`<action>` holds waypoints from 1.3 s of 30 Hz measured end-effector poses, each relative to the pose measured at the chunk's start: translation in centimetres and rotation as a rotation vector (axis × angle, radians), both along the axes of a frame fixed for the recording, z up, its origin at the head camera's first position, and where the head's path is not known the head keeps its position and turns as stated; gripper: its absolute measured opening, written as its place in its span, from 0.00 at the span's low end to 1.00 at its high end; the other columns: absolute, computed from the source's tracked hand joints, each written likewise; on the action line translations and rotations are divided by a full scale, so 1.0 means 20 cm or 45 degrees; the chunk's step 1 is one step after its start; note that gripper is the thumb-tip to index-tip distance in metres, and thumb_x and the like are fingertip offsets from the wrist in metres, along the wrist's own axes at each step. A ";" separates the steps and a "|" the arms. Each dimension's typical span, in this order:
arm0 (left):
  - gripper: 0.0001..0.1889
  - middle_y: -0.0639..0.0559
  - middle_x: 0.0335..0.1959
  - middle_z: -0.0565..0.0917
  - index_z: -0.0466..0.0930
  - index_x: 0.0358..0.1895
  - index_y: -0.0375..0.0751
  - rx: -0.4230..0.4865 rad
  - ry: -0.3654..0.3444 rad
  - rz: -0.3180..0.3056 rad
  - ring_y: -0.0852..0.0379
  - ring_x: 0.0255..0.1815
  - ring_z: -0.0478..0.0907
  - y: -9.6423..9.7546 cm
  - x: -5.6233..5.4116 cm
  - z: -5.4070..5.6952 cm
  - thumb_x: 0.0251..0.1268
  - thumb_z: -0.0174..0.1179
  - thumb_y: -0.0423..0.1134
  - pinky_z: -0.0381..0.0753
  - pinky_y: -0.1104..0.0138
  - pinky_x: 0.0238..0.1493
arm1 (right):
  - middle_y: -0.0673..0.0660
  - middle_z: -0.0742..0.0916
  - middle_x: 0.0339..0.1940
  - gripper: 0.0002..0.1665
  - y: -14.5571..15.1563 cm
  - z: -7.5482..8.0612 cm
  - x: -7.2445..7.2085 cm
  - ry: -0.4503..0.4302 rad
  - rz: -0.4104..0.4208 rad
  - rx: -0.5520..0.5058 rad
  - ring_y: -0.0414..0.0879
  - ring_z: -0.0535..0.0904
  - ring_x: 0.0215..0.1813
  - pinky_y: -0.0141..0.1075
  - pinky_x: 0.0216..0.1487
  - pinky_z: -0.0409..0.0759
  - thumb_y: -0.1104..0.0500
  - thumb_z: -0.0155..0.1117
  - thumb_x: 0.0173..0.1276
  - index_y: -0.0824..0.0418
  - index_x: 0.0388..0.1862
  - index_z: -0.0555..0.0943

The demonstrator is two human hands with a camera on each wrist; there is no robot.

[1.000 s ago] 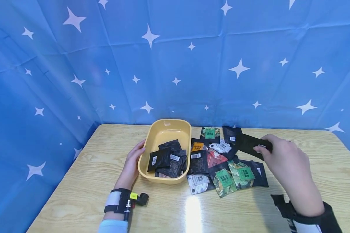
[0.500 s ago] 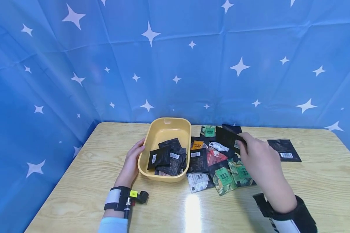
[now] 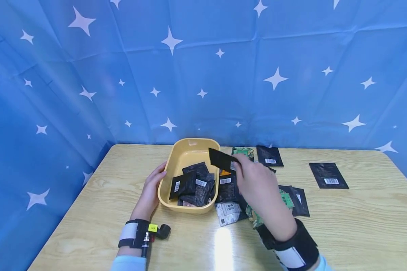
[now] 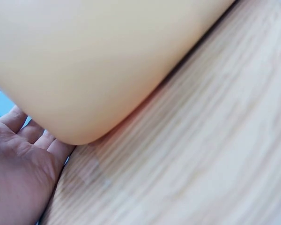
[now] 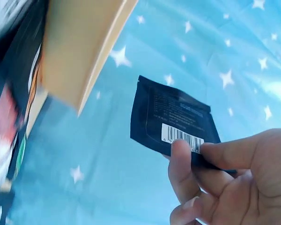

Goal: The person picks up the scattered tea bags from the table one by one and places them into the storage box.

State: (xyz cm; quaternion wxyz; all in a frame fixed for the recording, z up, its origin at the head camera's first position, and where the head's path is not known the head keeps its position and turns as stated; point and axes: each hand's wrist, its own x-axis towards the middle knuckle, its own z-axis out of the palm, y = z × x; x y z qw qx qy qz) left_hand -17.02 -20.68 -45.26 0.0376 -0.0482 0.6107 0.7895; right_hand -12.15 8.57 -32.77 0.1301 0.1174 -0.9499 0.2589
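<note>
A black sachet (image 3: 221,160) with a white barcode is pinched between the thumb and fingers of my right hand (image 3: 257,184). In the head view it hangs over the right rim of a yellow plastic bin (image 3: 169,205). The right wrist view shows the barcode side of the sachet (image 5: 173,117) near the fingertips. My left hand (image 3: 152,186) rests against the bin's left side, a fingertip at the rim. Its fingers (image 4: 33,131) lie along the outer wall in the left wrist view. Inside the bin, several black sachets (image 3: 200,190) lie in a loose pile.
Right of the bin, a spread of green, white, orange and black sachets (image 3: 230,210) is partly hidden by my right arm. Another black sachet (image 3: 329,177) lies apart on the wooden table (image 3: 359,226). A blue star-patterned cloth (image 3: 203,67) hangs behind the table.
My right hand has moved left from the table's right side to the bin, carrying a black sachet. Another black sachet now shows at the right. The left hand keeps its place at the bin.
</note>
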 end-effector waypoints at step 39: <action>0.28 0.41 0.77 0.58 0.57 0.76 0.34 -0.082 0.014 -0.014 0.45 0.76 0.55 0.01 0.01 0.00 0.76 0.43 0.37 0.55 0.57 0.75 | 0.62 0.69 0.75 0.34 -0.18 -0.20 -0.02 -0.057 0.367 0.355 0.59 0.66 0.72 0.59 0.71 0.62 0.47 0.62 0.72 0.56 0.73 0.69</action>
